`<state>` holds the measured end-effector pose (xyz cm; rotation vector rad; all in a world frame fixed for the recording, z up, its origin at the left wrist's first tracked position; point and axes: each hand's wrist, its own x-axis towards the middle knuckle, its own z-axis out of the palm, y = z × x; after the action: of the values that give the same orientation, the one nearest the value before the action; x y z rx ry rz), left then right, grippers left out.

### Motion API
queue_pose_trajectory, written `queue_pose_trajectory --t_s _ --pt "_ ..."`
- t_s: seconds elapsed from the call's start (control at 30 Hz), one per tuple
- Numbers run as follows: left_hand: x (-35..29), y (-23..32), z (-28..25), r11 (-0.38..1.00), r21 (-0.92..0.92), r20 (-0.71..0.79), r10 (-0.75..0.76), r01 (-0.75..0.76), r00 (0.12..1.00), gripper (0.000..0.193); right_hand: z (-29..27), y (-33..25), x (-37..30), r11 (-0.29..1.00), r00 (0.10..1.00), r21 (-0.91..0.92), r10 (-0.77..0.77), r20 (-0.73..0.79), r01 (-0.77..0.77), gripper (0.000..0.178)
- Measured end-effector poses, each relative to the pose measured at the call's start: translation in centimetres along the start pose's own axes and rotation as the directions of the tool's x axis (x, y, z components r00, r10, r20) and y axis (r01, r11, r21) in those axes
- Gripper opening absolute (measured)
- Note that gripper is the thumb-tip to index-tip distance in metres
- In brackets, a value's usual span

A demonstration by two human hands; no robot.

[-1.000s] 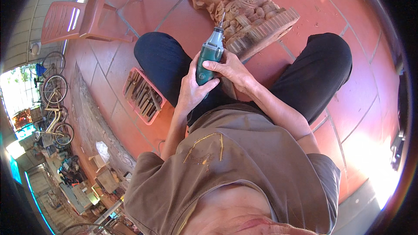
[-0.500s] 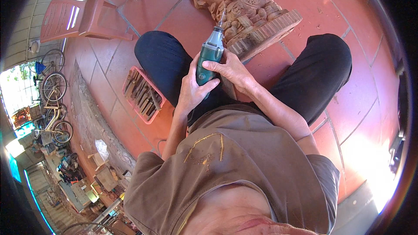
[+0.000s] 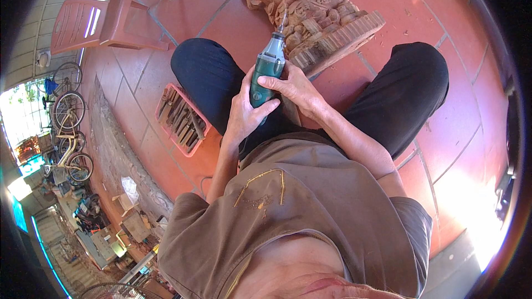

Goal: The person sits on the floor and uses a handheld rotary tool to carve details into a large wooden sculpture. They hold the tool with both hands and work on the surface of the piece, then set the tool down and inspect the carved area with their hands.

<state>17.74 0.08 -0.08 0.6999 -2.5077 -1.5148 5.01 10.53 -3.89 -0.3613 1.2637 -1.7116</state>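
Observation:
Both hands grip a green handheld rotary tool [image 3: 268, 65] between my knees. My left hand [image 3: 244, 112] wraps the lower body of the tool from the left. My right hand [image 3: 295, 89] closes on it from the right, fingers across the housing. The tool's thin bit points up at a carved brown wooden sculpture [image 3: 310, 12] standing on the red tiled floor just ahead of my legs. The tip sits at the sculpture's near side; whether it touches the wood I cannot tell.
A pink tray [image 3: 180, 118] filled with several chisels lies on the tiles by my left leg. A red plastic chair [image 3: 105, 22] stands at the upper left. Bicycles [image 3: 67, 111] and workshop clutter sit beyond a low stone curb on the left. Wood chips scatter near the sculpture.
The hands and tool hold almost the same pose; the view has shifted slightly, with the sculpture sitting a touch further right.

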Motion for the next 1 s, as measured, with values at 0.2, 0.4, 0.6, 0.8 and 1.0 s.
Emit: queue_pose_trajectory --t_s 0.2,0.4,0.6,0.8,1.0 --pt "-0.07 0.03 0.02 1.0 -0.001 0.0 -0.011 0.011 1.0 0.085 -0.09 0.24 0.02 1.0 1.0 -0.019 -0.014 0.001 0.014 0.082" --pt "-0.08 -0.33 0.09 1.0 0.009 -0.008 0.004 -0.003 1.0 0.085 -0.14 0.37 0.0 1.0 1.0 -0.009 -0.005 0.011 0.005 0.081" --pt "-0.11 -0.06 0.04 0.998 -0.036 0.011 -0.043 0.044 0.999 0.084 -0.05 0.18 -0.15 0.999 0.999 -0.011 -0.043 0.012 0.043 0.075" --pt "-0.1 -0.6 -0.17 0.998 -0.064 0.02 0.002 -0.001 1.0 0.083 0.15 0.06 -0.58 0.994 0.995 0.016 -0.104 0.008 0.104 0.07" --pt "-0.25 -0.47 -0.29 0.995 -0.096 0.036 -0.031 0.034 0.999 0.083 0.04 0.55 -0.46 0.998 0.998 0.02 -0.059 0.017 0.059 0.071"
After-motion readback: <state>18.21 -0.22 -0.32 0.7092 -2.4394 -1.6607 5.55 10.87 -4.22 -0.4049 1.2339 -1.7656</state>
